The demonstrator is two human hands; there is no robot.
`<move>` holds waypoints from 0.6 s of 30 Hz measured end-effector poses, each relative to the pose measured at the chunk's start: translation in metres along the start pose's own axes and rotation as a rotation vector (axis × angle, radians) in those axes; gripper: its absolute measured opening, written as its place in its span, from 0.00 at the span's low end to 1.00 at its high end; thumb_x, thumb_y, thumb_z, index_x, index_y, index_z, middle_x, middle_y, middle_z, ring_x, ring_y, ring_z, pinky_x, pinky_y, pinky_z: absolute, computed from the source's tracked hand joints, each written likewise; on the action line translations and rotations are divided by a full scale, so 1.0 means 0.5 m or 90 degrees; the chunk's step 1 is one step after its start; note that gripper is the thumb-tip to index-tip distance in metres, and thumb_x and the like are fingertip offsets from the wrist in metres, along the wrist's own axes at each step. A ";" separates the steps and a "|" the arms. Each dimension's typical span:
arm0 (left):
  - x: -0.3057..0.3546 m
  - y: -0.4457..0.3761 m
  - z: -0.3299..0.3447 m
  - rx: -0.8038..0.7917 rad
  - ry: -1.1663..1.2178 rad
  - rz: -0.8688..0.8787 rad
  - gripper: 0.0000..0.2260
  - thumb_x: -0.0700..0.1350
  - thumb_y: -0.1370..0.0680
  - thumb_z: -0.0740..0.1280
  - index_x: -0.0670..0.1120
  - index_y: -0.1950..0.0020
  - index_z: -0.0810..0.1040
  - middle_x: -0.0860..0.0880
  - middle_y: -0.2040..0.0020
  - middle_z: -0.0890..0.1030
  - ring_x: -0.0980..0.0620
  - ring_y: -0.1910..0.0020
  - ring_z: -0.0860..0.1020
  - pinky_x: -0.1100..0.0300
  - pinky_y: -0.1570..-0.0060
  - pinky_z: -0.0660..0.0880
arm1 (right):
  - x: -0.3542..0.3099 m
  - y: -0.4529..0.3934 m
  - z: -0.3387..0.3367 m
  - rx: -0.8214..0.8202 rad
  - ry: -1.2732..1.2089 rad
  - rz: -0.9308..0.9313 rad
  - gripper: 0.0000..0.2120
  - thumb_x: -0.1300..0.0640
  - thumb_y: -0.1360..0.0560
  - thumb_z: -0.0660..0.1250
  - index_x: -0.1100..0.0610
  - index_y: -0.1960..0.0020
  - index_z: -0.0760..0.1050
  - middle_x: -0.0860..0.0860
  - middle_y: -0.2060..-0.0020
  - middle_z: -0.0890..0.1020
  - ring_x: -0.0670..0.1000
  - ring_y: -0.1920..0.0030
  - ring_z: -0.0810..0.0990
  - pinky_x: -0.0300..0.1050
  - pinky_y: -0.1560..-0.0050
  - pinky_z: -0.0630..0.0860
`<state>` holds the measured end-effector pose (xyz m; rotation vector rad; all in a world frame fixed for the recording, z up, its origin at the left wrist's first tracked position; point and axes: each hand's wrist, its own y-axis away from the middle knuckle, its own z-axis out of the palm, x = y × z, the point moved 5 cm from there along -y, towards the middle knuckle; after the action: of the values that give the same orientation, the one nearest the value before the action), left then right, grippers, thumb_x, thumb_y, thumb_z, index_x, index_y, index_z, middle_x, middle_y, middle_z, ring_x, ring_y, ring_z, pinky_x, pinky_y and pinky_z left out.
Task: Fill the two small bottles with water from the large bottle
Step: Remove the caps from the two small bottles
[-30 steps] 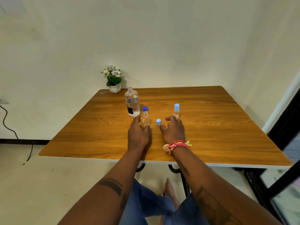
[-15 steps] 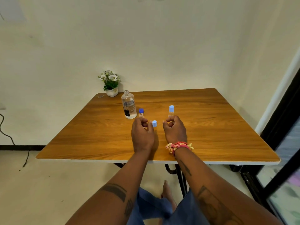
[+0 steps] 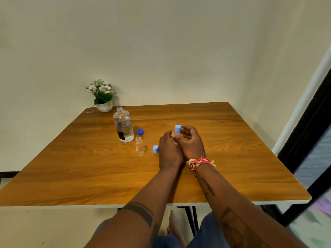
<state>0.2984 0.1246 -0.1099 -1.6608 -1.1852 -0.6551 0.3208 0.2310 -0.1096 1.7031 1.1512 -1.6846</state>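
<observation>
The large clear bottle [image 3: 123,126] stands uncapped on the wooden table [image 3: 71,172], partly filled with water, with its dark blue cap [image 3: 140,131] lying to its right. One small clear bottle [image 3: 139,146] stands open in front of it, a light blue cap [image 3: 155,149] on the table beside it. The second small bottle's light blue cap [image 3: 177,129] shows above my hands; its body is mostly hidden. My left hand [image 3: 169,151] wraps the hidden body. My right hand [image 3: 190,142] pinches that cap.
A small white pot of flowers [image 3: 103,97] sits at the table's far left corner against the wall. A dark door frame [image 3: 304,140] stands to the right. My knees and one foot show below the table's front edge.
My left hand left the open small bottle and moved right. Both hands now hold the capped small bottle, brought closer to me and lifted a little.
</observation>
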 end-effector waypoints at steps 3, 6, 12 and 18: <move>-0.016 -0.013 0.015 0.013 0.022 0.006 0.08 0.46 0.18 0.61 0.50 0.42 0.77 0.54 0.46 0.79 0.53 0.47 0.78 0.56 0.47 0.76 | 0.004 -0.014 0.013 0.005 -0.018 -0.004 0.24 0.46 0.29 0.78 0.47 0.36 0.76 0.43 0.46 0.82 0.41 0.44 0.80 0.40 0.48 0.80; -0.031 -0.030 0.024 0.008 0.010 -0.026 0.05 0.45 0.18 0.62 0.52 0.47 0.77 0.53 0.50 0.81 0.54 0.52 0.79 0.56 0.52 0.78 | 0.012 -0.028 0.018 0.043 -0.032 -0.012 0.18 0.48 0.29 0.78 0.47 0.42 0.78 0.45 0.51 0.83 0.42 0.50 0.83 0.44 0.50 0.82; -0.043 -0.030 0.036 -0.008 -0.019 -0.002 0.09 0.42 0.21 0.62 0.52 0.44 0.79 0.54 0.51 0.81 0.52 0.54 0.80 0.49 0.53 0.79 | 0.026 -0.029 0.009 0.064 -0.057 0.003 0.10 0.52 0.28 0.77 0.45 0.51 0.78 0.45 0.55 0.85 0.44 0.54 0.85 0.50 0.49 0.83; -0.035 -0.026 0.032 -0.026 0.003 0.004 0.09 0.46 0.19 0.63 0.52 0.42 0.80 0.54 0.50 0.83 0.54 0.52 0.81 0.49 0.52 0.80 | 0.016 -0.024 0.013 0.036 -0.019 -0.016 0.06 0.55 0.21 0.70 0.44 0.48 0.78 0.46 0.46 0.79 0.45 0.47 0.80 0.49 0.41 0.79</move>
<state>0.2782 0.1329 -0.1257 -1.6956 -1.1694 -0.6840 0.3065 0.2338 -0.1154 1.6992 1.1248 -1.7674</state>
